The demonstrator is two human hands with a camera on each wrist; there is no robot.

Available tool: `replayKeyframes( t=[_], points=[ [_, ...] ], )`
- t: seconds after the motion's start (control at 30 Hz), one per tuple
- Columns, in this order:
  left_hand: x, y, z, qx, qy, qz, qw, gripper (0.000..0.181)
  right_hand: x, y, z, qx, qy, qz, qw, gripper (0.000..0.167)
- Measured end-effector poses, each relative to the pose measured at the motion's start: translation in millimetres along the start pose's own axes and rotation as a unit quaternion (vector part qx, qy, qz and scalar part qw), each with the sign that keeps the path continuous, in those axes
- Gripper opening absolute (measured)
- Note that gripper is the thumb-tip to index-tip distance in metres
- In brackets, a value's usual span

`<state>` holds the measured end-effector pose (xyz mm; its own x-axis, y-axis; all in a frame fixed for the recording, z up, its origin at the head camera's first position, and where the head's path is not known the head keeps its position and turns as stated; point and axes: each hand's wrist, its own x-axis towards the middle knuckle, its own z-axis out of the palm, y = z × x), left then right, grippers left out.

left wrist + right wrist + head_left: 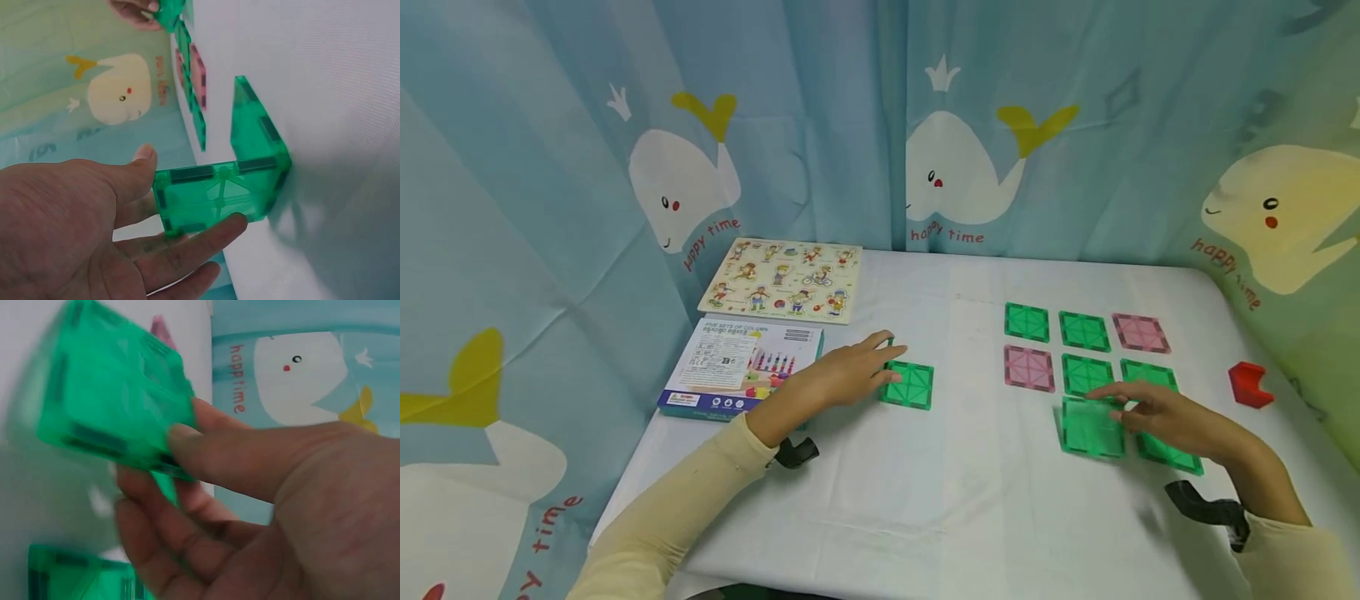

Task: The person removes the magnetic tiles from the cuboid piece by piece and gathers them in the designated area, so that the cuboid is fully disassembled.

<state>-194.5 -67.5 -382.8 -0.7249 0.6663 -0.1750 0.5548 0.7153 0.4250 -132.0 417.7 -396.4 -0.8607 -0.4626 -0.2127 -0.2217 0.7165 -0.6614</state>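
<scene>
My left hand [850, 372] holds an upright green magnetic tile [215, 199] by its side, thumb on one edge and fingers along the other face. Its lower edge meets a second green magnetic tile [908, 386] lying on the table, so the two form a corner. From the head view the upright tile shows only as a thin edge. On the right, my right hand [1176, 414] pinches another green magnetic tile [115, 390] between thumb and fingers, raised and tilted over the table. Under and beside that hand lies a flat green tile [1172, 454].
Green tiles [1084, 331] and pink tiles [1028, 367] lie in rows beyond my right hand. A red curved piece [1250, 384] is at the right edge. Beside my left arm are a boxed toy [737, 367] and a wooden picture board [782, 279]. Curtains [850, 125] border the white table [925, 500].
</scene>
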Motion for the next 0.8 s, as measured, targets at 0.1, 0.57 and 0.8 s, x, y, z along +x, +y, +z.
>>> replayKeyframes(
  t=[0.1,0.57,0.8],
  points=[
    [-0.9,0.4,-1.1,-0.001,0.001,-0.003,1.0,0.057,-0.6,5,1,0.004,-0.03,0.011,0.9995,0.034],
    [-0.9,-1.8,-0.3,0.004,0.003,-0.001,1.0,0.056,7.7,-2,16,-0.1,0.026,0.088,0.9908,0.02],
    [-2.9,-0.6,-0.2,0.0,0.004,-0.013,0.9999,0.073,22.0,-33,25,-0.13,0.025,0.066,0.9891,0.023]
  ],
)
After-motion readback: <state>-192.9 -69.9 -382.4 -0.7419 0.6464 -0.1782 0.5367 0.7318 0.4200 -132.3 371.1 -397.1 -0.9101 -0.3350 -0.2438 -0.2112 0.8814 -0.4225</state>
